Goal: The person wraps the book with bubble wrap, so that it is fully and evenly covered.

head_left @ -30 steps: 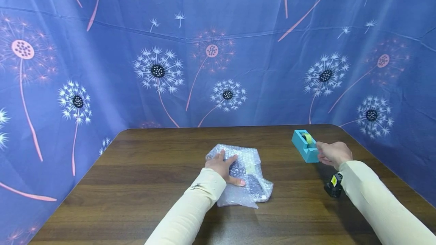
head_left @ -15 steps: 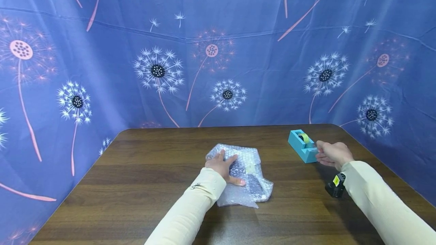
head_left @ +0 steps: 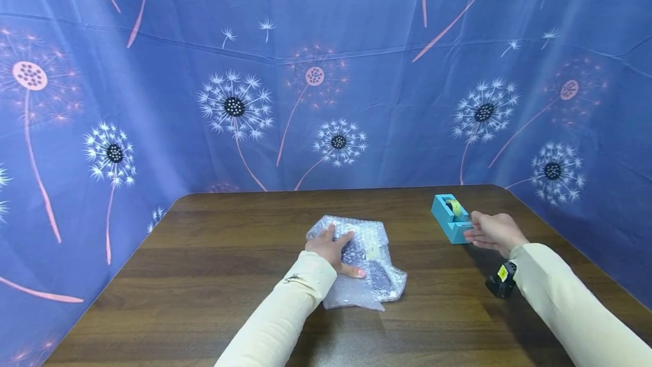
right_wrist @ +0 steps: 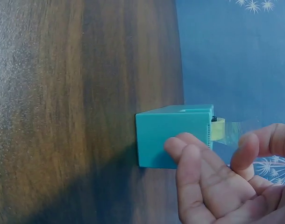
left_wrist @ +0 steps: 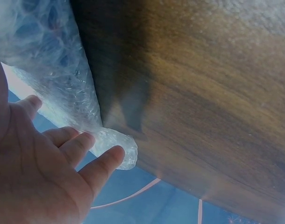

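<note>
A bubble-wrapped package (head_left: pixel 376 237) lies flat on the table's middle. My left hand (head_left: pixel 331 252) rests on it with fingers spread and straight; in the left wrist view those fingers lie along the bubble wrap (left_wrist: pixel 58 60). To the right stands a light-blue tape dispenser (head_left: pixel 448 221) holding a yellowish roll of tape (head_left: pixel 455 207). At its front end is my right hand (head_left: pixel 495 231). In the right wrist view, a clear strip of tape (right_wrist: pixel 233 132) runs from the dispenser to the thumb and forefinger, which pinch its end. The other fingers sit before the dispenser's front face.
The brown wooden table (head_left: pixel 214 254) carries the package and the dispenser. A blue curtain (head_left: pixel 387 84) with a dandelion print hangs behind and along the sides. A black device (head_left: pixel 501 280) with a yellow label is worn under the right wrist.
The tape dispenser has shifted slightly left. My right hand's lower fingers have loosened and reach a little further left. The left hand and the package have stayed put.
</note>
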`<state>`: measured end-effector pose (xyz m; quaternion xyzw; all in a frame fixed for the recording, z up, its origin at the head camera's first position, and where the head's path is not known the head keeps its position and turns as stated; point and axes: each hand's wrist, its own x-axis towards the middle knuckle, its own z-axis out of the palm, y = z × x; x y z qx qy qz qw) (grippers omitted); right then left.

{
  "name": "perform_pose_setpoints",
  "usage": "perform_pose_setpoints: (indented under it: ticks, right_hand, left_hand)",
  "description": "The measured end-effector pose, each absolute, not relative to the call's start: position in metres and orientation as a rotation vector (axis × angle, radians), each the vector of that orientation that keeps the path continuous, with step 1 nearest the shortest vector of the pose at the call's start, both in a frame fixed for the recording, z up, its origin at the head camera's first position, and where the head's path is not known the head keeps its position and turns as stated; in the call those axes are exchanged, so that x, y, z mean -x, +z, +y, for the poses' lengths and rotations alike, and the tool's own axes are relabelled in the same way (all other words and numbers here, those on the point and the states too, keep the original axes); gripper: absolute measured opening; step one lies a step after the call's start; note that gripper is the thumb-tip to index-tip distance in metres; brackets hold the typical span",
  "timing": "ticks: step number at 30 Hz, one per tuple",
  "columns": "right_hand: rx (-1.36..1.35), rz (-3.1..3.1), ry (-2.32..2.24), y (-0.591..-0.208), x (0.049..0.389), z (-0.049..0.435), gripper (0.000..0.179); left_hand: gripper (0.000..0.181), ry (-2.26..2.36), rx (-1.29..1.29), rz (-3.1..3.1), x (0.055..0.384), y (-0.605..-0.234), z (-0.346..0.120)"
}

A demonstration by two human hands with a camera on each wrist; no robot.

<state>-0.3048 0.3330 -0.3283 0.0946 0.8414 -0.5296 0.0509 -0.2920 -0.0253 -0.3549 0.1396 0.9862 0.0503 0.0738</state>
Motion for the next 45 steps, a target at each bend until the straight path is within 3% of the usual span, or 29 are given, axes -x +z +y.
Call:
perform_pose_setpoints:
  ticks: [14,23,42,45]
  right_hand:
    - [-0.284,2.473,-1.760,-0.340,0.302,0.339,0.015]
    - [-0.134,2.585,-1.760,-0.356,0.296,0.337,0.056]
    - [0.073,2.559,-1.763,-0.369,0.286,0.340,0.052]
    - [0.121,2.550,-1.778,-0.370,0.284,0.341,0.041]
  left_hand:
    - [0.097,0.158,-0.418,2.944,0.295,-0.356,-0.026]
    - [0.095,0.143,-0.413,2.954,0.293,-0.354,-0.025]
    - [0.097,0.162,-0.424,2.960,0.298,-0.361,-0.027]
    - [0.097,0.159,-0.429,2.958,0.297,-0.361,-0.027]
